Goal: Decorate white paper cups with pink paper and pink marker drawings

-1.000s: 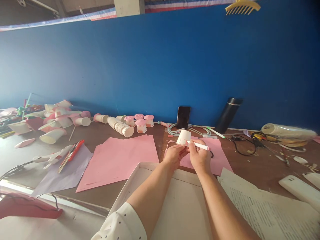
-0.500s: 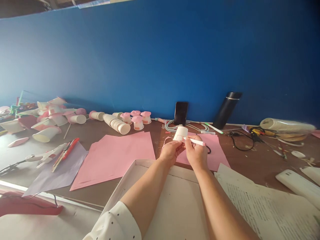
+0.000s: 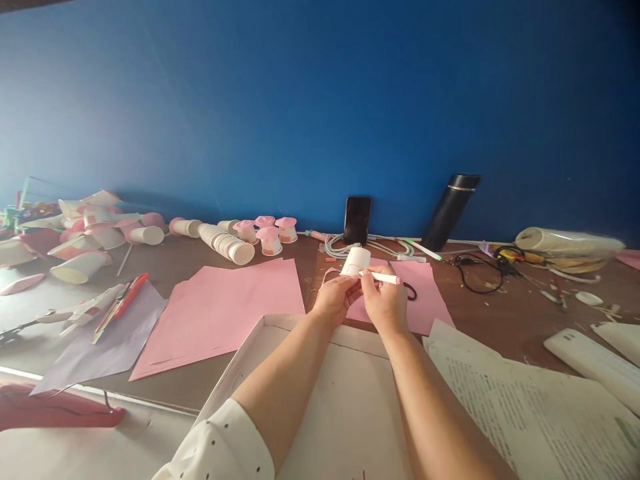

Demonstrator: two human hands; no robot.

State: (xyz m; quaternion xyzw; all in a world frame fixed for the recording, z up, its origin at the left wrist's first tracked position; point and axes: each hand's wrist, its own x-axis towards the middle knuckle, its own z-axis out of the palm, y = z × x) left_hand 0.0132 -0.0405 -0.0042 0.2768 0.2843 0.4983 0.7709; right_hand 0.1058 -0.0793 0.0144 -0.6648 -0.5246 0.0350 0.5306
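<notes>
A small white paper cup (image 3: pixel 357 260) is held tilted with its base up, and my left hand (image 3: pixel 336 299) is closed on its lower part. My right hand (image 3: pixel 387 300) grips a white marker with a pink end (image 3: pixel 387 277). The marker's tip meets the side of the cup, where a thin line shows. Under and behind the hands lies a pink paper sheet (image 3: pixel 427 293) with a black loop on it. Several cups with pink paper tops (image 3: pixel 269 240) stand further back to the left.
A phone (image 3: pixel 357 220) and a tilted black flask (image 3: pixel 453 210) lean against the blue wall. Stacked paper cups (image 3: pixel 225 243), large pink sheets (image 3: pixel 225 310), a red cutter (image 3: pixel 125 303) and a glue gun (image 3: pixel 83 307) lie left. Printed paper (image 3: pixel 520 407) lies right; a shallow white box (image 3: pixel 355 407) sits beneath my forearms.
The whole view has shifted slightly, so things appear a little further left and higher. The cup and the marker stay in my hands, with the tip still at the cup's side.
</notes>
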